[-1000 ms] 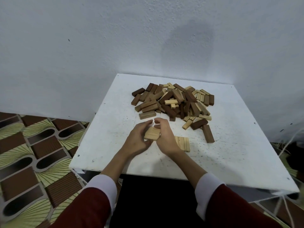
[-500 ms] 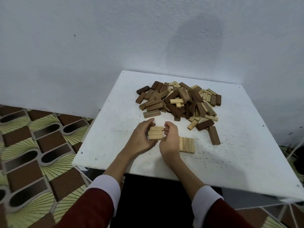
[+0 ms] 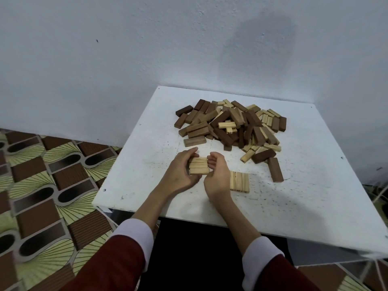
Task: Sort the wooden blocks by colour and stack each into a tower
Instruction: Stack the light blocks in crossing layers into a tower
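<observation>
A mixed pile of dark brown, mid brown and pale wooden blocks (image 3: pixel 231 124) lies at the back of the white table (image 3: pixel 304 206). Three pale blocks (image 3: pixel 199 165) sit side by side near the front, squeezed between my two hands. My left hand (image 3: pixel 178 175) curls round their left ends. My right hand (image 3: pixel 216 175) curls round their right ends. Just right of my right hand, a flat row of pale blocks (image 3: pixel 239 181) rests on the table.
A single dark block (image 3: pixel 275 169) and a mid-brown block (image 3: pixel 194 141) lie apart from the pile. A white wall rises behind the table. Patterned floor (image 3: pixel 42 185) shows to the left, cables at the right edge.
The pale blocks between my hands turned from a tilted handful into a level row of three lying crosswise. The camera view shifted a little; my hands stayed at the same spot.
</observation>
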Available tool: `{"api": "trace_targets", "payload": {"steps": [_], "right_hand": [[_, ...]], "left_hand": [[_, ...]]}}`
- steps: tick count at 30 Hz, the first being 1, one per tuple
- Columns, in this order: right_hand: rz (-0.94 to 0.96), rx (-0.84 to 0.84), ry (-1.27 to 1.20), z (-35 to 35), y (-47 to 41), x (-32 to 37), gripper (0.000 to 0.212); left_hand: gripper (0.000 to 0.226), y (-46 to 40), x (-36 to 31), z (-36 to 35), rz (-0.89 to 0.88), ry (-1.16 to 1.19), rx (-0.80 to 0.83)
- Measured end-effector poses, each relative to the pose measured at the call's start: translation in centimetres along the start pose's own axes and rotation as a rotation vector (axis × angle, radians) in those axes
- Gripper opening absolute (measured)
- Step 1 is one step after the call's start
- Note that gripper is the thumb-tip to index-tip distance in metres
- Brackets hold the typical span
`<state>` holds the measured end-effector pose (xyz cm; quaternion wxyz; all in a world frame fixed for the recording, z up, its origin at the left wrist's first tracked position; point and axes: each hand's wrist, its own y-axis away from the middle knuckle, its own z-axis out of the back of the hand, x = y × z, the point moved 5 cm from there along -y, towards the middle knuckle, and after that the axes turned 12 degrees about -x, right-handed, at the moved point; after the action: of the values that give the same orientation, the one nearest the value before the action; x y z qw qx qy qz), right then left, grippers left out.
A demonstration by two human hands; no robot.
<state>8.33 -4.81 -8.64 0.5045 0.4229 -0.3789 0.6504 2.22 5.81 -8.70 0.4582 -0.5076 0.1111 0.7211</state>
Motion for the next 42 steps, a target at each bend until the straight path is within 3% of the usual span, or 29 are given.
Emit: {"api": "trace_targets", "payload": {"steps": [21, 42], "right_hand": [[0.066, -0.058, 0.105, 0.58, -0.01, 0.21, 0.052], [0.094, -0.039, 0.138, 0.56, 0.07, 0.32, 0.053]], "left_hand": [[0.067, 0.01, -0.36, 0.07, -0.128, -0.217, -0.072], [0.067, 0.08, -0.67, 0.13, -0.092, -0.174, -0.068]]}}
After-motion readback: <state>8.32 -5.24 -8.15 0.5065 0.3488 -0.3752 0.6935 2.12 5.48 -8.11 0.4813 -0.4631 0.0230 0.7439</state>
